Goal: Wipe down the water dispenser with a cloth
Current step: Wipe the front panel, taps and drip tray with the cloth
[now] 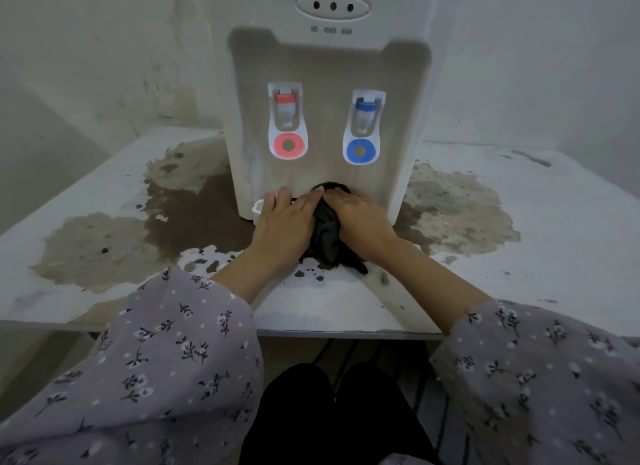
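Observation:
A white tabletop water dispenser (329, 62) stands at the back of a stained table, with a red tap (286, 109) on the left and a blue tap (364, 116) on the right. A black cloth (327, 227) lies bunched at the dispenser's base, over the drip tray area. My left hand (284, 222) rests flat on the left side of the cloth with straight fingers reaching the dispenser's lower front. My right hand (360, 215) presses on the cloth's right side, fingers straight. The drip tray is mostly hidden; one white corner (258, 206) shows.
The white table (554, 222) carries large brown stains left and right of the dispenser. Stained walls close in behind and on both sides. The table's front edge (346, 333) runs below my forearms, with dark cables and my legs beneath.

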